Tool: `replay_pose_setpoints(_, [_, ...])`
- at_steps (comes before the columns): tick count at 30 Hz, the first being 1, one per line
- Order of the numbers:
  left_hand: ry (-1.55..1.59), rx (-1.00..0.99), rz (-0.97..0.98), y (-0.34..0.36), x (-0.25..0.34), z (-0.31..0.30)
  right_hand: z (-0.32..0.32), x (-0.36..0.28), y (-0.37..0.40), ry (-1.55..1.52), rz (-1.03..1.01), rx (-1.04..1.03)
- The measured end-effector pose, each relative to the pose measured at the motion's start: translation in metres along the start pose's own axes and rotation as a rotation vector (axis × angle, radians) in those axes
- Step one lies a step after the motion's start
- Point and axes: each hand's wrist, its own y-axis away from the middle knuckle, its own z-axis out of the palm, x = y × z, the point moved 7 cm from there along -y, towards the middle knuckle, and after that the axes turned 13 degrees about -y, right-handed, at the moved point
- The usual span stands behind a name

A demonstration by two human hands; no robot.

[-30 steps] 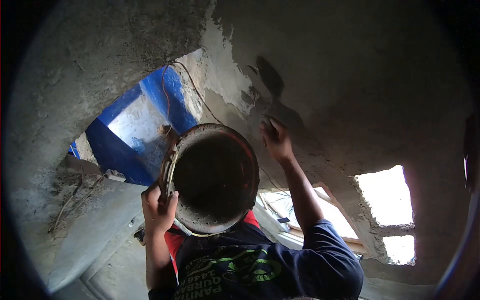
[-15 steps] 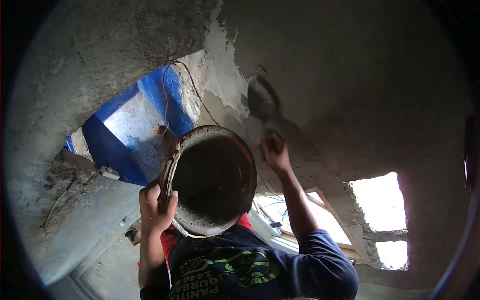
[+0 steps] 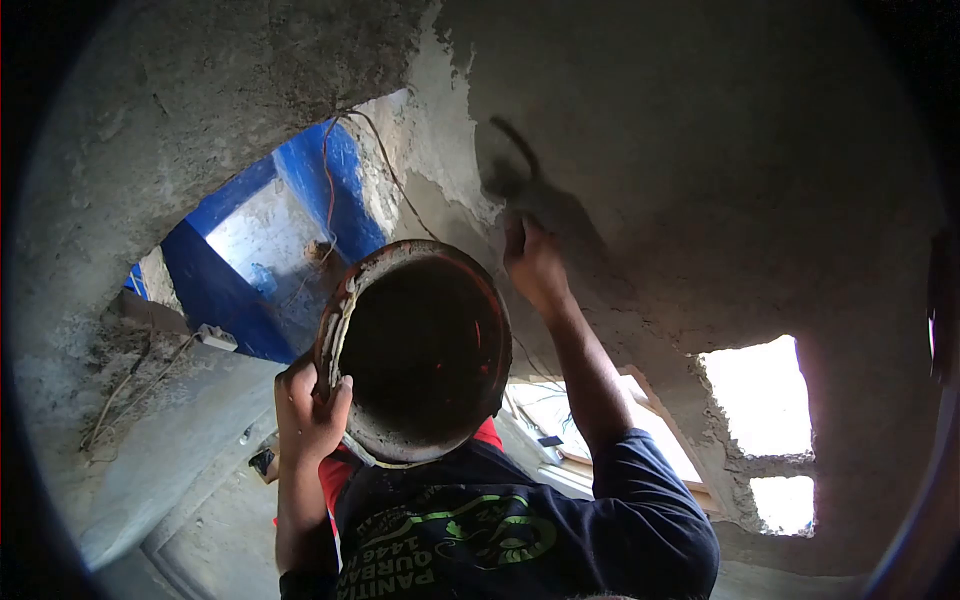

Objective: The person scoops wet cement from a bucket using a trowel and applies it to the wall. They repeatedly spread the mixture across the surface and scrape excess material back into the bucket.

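My left hand (image 3: 312, 415) is closed on the left rim of a round, dark bucket (image 3: 480, 430), thumb over the edge. The bucket's mouth faces me close to my chest; grey mortar crusts its rim and a light cord or strip runs along the left side. My right hand (image 3: 535, 262) is a fist around the handle of a trowel (image 3: 522, 145), whose dark blade shows nearly edge-on against the grey wall (image 3: 720, 200). The blade lies just right of where smooth plaster meets a paler, ragged patch (image 3: 445, 150).
A blue-framed opening (image 3: 225, 285) lies to the left, with a cable (image 3: 385, 165) hanging across its upper corner. A white socket box (image 3: 217, 338) sits below it. Bright wall openings (image 3: 755, 400) are at right, and a wooden frame (image 3: 665, 430) stands behind my right arm.
My right hand has moved slightly up and left, and the trowel blade has turned from broadside to nearly edge-on. The bucket has risen a little in my left hand.
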Motion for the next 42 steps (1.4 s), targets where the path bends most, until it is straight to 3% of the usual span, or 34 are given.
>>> replay_pose_setpoints(2, [-0.010,0.013,0.033,-0.003,0.006,-0.003,-0.011,-0.006,-0.004,0.117,-0.083,0.127])
replay_pose_setpoints(5, [0.031,-0.108,-0.117,-0.010,0.006,0.003,-0.014,0.005,-0.004,0.231,0.002,0.122])
replay_pose_setpoints(8, [-0.064,-0.010,0.069,-0.010,0.011,-0.001,-0.004,0.040,0.035,0.225,0.017,-0.010])
replay_pose_setpoints(9, [-0.049,-0.179,-0.068,-0.018,0.018,-0.004,0.000,0.042,0.041,0.227,-0.012,-0.012])
replay_pose_setpoints(14, [-0.033,-0.142,-0.067,-0.009,-0.004,0.004,-0.018,0.003,0.053,0.210,-0.289,0.113])
replay_pose_setpoints(15, [-0.034,-0.159,-0.060,-0.009,-0.004,0.005,-0.025,-0.014,0.043,0.212,-0.272,0.118])
replay_pose_setpoints(17, [-0.054,-0.026,0.036,-0.007,0.002,-0.001,-0.032,-0.024,0.005,0.205,0.032,0.071])
replay_pose_setpoints(20, [0.025,-0.119,-0.068,-0.005,-0.004,0.004,-0.026,-0.019,-0.028,0.347,0.072,0.053])
replay_pose_setpoints(21, [0.003,-0.097,-0.061,-0.005,0.000,0.001,-0.022,-0.005,-0.022,0.349,0.072,0.051])
replay_pose_setpoints(23, [0.038,-0.026,0.001,-0.001,-0.001,0.002,0.013,0.035,-0.014,0.320,0.011,-0.192])
replay_pose_setpoints(24, [-0.072,-0.014,-0.019,0.003,-0.003,-0.001,0.014,0.033,-0.012,0.320,-0.008,-0.188])
replay_pose_setpoints(27, [0.040,-0.053,-0.020,-0.010,0.012,-0.007,0.013,0.026,-0.007,0.303,0.059,-0.198])
replay_pose_setpoints(32, [0.021,-0.046,-0.022,-0.007,0.007,-0.004,-0.030,-0.038,-0.020,0.239,0.122,-0.056])
replay_pose_setpoints(37, [-0.020,-0.068,-0.060,-0.007,0.007,-0.007,-0.035,0.030,0.039,0.344,0.023,0.045])
replay_pose_setpoints(39, [-0.046,-0.014,-0.031,-0.004,0.005,-0.009,-0.032,0.026,0.057,0.285,0.083,-0.086])
replay_pose_setpoints(40, [-0.055,-0.090,-0.035,-0.002,-0.004,-0.004,-0.031,0.023,0.051,0.287,0.066,-0.092])
replay_pose_setpoints(41, [-0.064,-0.176,-0.035,0.000,-0.008,0.002,-0.035,0.015,0.047,0.239,-0.025,-0.028])
replay_pose_setpoints(42, [-0.068,-0.121,-0.017,0.002,-0.003,-0.002,-0.042,0.006,0.049,0.191,-0.102,0.036])
